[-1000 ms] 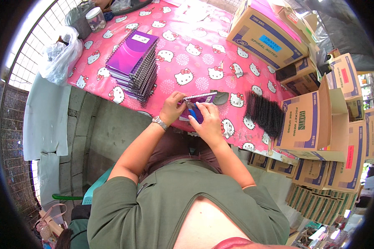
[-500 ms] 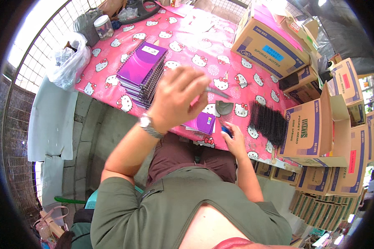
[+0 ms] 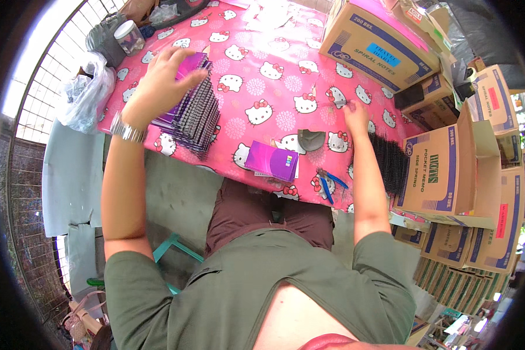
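Observation:
My left hand (image 3: pixel 168 81) is over the stack of purple spiral notebooks (image 3: pixel 193 111), its fingers spread across the top cover. Black wire coils run along the side of that stack. My right hand (image 3: pixel 356 114) reaches out over the table, its fingertips pinching one end of a short spiral coil (image 3: pixel 339 103). Blue-handled cutters (image 3: pixel 331 182) lie with jaws apart near the table's front edge. Left of them are a purple notebook cover with pages (image 3: pixel 272 161) and a dark grey rounded piece (image 3: pixel 312 140). A bundle of black spiral coils (image 3: pixel 391 163) sits right of my right forearm.
A pink patterned cloth (image 3: pixel 262 87) covers the table. Cardboard boxes (image 3: pixel 379 52) stand at the back right, and an open carton (image 3: pixel 437 175) is at the right edge. A plastic bag (image 3: pixel 87 93) and a lidded jar (image 3: pixel 129 38) are at the left. A teal stool (image 3: pixel 172 242) stands below.
My left hand has moved left from mid-table onto the notebook stack. My right hand has let go of the cutters and reached farther out to a spiral coil.

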The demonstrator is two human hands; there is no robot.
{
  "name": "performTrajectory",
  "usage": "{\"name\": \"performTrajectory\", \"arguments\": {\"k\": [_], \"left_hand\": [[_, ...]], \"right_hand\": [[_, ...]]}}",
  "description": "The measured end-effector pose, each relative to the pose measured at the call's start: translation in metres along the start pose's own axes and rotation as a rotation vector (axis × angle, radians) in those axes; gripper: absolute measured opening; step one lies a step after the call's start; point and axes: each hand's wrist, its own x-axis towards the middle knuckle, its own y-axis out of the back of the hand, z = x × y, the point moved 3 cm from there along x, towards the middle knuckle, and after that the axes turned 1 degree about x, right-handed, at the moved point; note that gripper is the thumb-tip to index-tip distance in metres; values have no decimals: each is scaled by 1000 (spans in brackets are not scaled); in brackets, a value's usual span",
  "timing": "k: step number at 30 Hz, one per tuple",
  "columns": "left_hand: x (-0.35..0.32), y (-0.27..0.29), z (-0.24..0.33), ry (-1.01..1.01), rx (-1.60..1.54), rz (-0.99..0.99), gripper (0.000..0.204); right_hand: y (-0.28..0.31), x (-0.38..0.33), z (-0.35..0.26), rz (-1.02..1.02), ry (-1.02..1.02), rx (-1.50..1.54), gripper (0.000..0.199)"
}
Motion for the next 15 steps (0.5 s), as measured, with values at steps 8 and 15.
{"name": "performTrajectory", "arguments": {"k": [8, 15], "left_hand": [[-44, -1, 10, 223, 118, 32, 47], [-41, 0, 28, 250, 173, -41, 59]], "right_hand": [[-59, 41, 21, -228, -240, -282, 57], [-41, 41, 51, 70, -411, 206, 38]]}}
